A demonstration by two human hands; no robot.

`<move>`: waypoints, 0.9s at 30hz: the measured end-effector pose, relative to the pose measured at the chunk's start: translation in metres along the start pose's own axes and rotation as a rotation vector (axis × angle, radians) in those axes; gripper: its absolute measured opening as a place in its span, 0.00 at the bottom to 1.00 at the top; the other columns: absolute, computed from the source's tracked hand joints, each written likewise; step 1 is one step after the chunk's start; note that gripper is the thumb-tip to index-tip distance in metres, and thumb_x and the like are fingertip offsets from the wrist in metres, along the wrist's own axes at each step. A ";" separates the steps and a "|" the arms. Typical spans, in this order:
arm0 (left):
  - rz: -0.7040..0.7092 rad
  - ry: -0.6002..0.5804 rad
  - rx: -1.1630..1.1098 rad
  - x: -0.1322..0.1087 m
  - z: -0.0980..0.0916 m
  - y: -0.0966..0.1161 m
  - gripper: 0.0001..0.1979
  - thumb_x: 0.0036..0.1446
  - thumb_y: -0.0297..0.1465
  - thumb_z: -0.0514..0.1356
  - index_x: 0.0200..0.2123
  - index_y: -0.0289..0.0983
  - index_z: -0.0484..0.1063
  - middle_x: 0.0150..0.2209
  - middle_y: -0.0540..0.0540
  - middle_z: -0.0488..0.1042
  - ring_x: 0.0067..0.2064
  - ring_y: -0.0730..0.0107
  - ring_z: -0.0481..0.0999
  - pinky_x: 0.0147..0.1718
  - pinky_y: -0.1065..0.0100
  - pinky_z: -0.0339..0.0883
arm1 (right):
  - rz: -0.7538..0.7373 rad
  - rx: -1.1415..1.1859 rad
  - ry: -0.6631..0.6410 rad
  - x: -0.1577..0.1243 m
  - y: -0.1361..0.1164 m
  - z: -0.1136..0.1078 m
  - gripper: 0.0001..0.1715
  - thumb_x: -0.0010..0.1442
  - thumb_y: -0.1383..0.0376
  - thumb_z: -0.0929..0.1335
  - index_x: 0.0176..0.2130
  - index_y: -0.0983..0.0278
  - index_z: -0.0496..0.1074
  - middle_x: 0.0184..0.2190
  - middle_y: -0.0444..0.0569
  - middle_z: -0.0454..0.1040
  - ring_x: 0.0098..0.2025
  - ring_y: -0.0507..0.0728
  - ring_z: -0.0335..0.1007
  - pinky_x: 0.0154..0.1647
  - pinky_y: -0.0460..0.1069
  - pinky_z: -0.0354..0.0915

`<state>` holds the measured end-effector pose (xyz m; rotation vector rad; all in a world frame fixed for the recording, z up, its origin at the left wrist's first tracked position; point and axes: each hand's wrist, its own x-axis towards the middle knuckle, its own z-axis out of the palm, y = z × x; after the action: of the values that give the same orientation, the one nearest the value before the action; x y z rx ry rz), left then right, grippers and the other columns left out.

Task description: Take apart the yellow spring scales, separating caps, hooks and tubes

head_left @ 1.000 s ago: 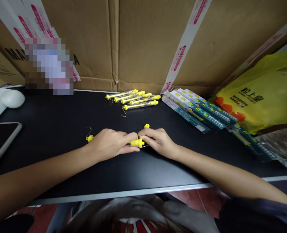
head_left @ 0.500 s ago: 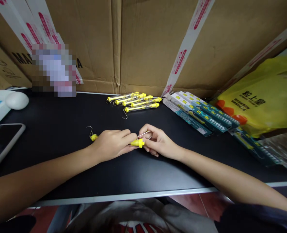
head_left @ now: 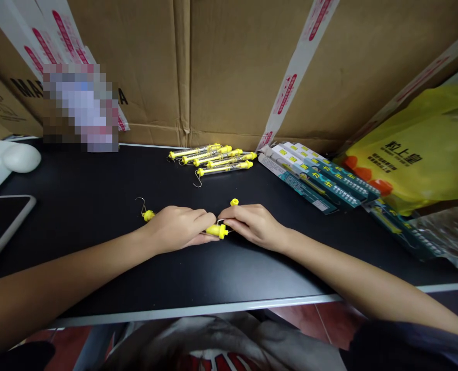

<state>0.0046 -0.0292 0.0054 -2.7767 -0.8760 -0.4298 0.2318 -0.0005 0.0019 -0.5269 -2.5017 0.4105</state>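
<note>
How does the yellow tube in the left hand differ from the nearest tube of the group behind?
The held tube is mostly covered by the left hand; the grouped tube lies uncovered on the table. The held tube's hook extends away from the person, the grouped tube's hook toward the person. Both have yellow ends and a thin hook.

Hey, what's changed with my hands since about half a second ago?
Your right hand has rolled over, from palm partly showing to back upward, its fingers closed at a metal wire. A small yellow cap now shows beyond it. Your left hand still grips the yellow-ended tube; the other tubes and boxes stayed put.
</note>
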 end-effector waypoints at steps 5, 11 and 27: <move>0.025 0.030 0.036 0.000 0.003 0.002 0.19 0.65 0.44 0.45 0.32 0.37 0.63 0.25 0.53 0.71 0.25 0.75 0.72 0.22 0.72 0.54 | -0.030 -0.186 0.035 -0.003 -0.001 0.008 0.13 0.67 0.62 0.58 0.38 0.64 0.68 0.27 0.47 0.75 0.27 0.50 0.70 0.28 0.44 0.61; -0.010 0.067 0.144 -0.001 0.005 0.011 0.16 0.65 0.42 0.46 0.33 0.37 0.62 0.24 0.54 0.71 0.23 0.74 0.73 0.19 0.70 0.51 | 0.133 -0.043 0.032 -0.004 -0.004 0.016 0.14 0.67 0.61 0.59 0.34 0.64 0.67 0.26 0.45 0.72 0.25 0.48 0.66 0.28 0.42 0.59; 0.031 0.038 0.001 0.002 0.001 0.004 0.21 0.65 0.45 0.42 0.30 0.37 0.62 0.24 0.53 0.71 0.24 0.74 0.73 0.20 0.71 0.52 | -0.132 -0.420 -0.025 0.003 -0.001 0.001 0.18 0.68 0.62 0.55 0.32 0.64 0.66 0.23 0.44 0.70 0.23 0.50 0.62 0.24 0.46 0.50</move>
<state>0.0088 -0.0305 0.0044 -2.7679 -0.8227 -0.4753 0.2287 -0.0004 0.0031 -0.5109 -2.6361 -0.1659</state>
